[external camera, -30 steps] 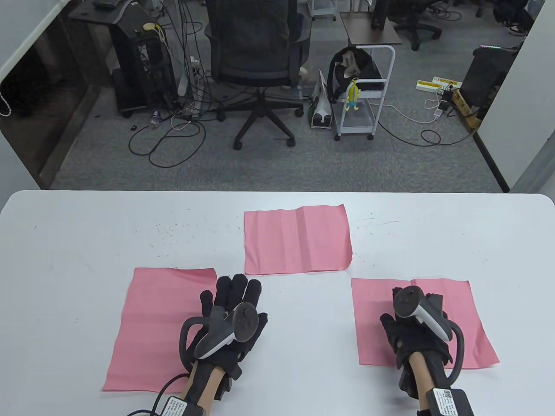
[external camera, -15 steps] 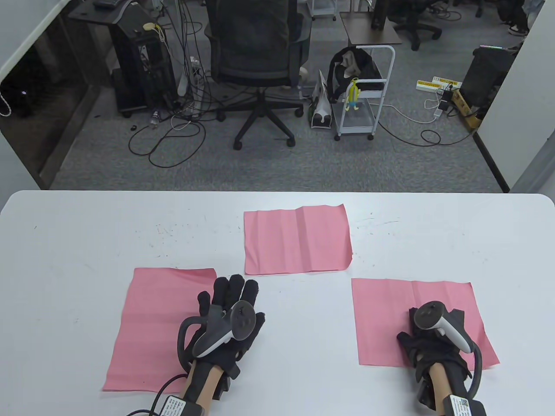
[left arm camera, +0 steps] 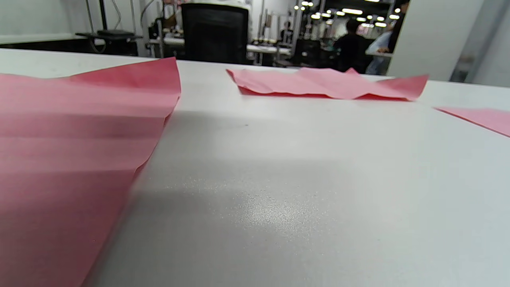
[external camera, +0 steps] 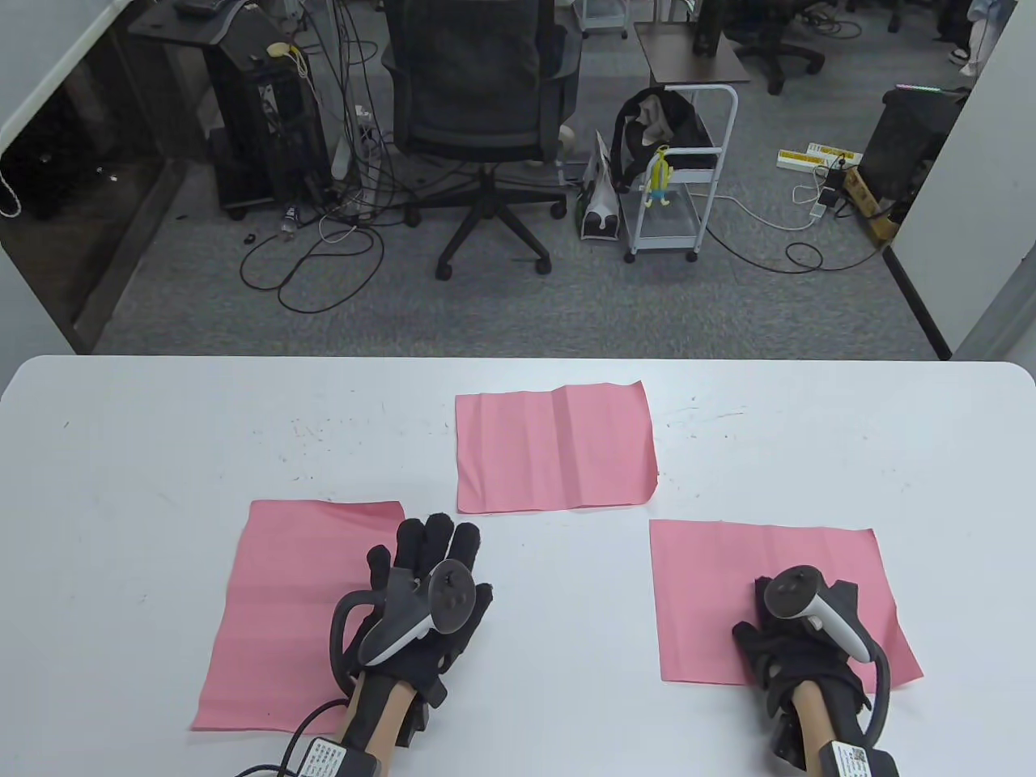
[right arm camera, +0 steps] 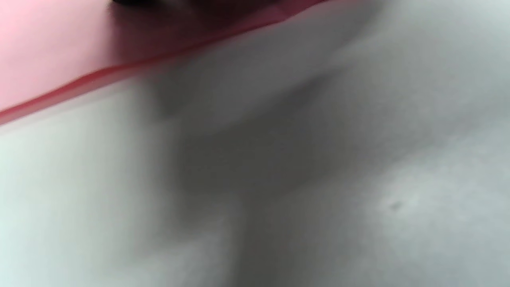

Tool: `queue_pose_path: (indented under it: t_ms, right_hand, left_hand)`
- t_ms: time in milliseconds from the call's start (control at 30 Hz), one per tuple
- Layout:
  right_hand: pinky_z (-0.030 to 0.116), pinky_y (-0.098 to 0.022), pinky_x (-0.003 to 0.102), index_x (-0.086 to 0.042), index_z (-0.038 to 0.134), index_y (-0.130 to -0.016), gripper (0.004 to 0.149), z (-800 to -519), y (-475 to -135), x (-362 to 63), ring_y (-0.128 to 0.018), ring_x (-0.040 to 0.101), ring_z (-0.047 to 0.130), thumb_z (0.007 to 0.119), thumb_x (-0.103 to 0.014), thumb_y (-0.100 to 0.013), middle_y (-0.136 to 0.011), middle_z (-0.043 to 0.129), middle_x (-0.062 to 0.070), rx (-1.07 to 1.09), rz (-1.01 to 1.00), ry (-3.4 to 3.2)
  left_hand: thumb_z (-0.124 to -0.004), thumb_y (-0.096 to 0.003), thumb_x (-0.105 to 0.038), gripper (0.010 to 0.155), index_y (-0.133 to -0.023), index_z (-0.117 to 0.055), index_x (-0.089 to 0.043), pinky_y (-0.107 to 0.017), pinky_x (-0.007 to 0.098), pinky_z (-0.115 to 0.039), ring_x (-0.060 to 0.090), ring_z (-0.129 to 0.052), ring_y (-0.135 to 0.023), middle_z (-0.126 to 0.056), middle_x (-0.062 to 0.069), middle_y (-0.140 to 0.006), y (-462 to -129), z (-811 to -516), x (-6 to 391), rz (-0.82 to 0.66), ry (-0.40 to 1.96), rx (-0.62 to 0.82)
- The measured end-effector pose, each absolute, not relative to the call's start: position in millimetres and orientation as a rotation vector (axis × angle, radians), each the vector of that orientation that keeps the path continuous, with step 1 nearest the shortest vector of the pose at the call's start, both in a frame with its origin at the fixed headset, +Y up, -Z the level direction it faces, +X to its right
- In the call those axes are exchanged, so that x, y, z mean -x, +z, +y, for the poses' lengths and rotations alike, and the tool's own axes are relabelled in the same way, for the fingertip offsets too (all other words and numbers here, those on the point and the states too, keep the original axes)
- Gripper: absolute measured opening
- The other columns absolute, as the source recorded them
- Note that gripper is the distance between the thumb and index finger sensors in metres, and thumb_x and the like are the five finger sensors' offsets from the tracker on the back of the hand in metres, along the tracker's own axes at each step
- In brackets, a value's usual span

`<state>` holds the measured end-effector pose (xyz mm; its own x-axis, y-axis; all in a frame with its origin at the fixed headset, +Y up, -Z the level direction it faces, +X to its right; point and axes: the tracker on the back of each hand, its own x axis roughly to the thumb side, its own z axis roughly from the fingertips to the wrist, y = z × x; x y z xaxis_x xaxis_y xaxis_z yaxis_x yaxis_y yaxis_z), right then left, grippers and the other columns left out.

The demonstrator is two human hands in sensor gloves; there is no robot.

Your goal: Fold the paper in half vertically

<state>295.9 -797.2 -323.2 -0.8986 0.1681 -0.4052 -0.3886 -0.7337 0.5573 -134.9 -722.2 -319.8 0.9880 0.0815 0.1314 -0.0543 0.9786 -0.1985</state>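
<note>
Three pink paper sheets lie flat on the white table (external camera: pixel 121 453). My left hand (external camera: pixel 427 558) lies flat with its fingers spread, over the right edge of the left sheet (external camera: pixel 291 599). It holds nothing. My right hand (external camera: pixel 797 619) rests palm down on the right sheet (external camera: pixel 712 599) near its front edge, thumb out to the left. The tracker hides most of its fingers. The left wrist view shows the left sheet (left arm camera: pixel 59 139) and no fingers. The right wrist view is blurred and shows the right sheet's edge (right arm camera: pixel 59 52) on the table.
The third pink sheet (external camera: pixel 554 445), creased down its middle, lies further back at the table's centre and also shows in the left wrist view (left arm camera: pixel 326 81). Beyond the table's far edge stand an office chair (external camera: pixel 477 105) and a white cart (external camera: pixel 680 178).
My right hand has drawn back toward the front edge of the right sheet. That sheet has slid slightly left and its far edge now lies flatter. My left hand has eased back a little.
</note>
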Motion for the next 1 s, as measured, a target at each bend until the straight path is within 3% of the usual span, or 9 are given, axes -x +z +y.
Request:
queue_pose_path:
  t_ms: [1000]
  right_hand:
    - [0.019, -0.07, 0.066, -0.034, 0.008, -0.104, 0.07, -802.3, -315.6, -111.1, -0.1, 0.045, 0.001, 0.049, -0.057, -0.051, -0.111, -0.003, 0.007, 0.269, 1.036, 2.786]
  left_hand:
    - [-0.044, -0.0537, -0.067, 0.078, -0.118, -0.012, -0.037, -0.082, 0.069, -0.027, 0.039, -0.014, -0.119, -0.008, 0.002, -0.129, -321.9, -726.3, 139.7, -0.138, 0.125, 0.249]
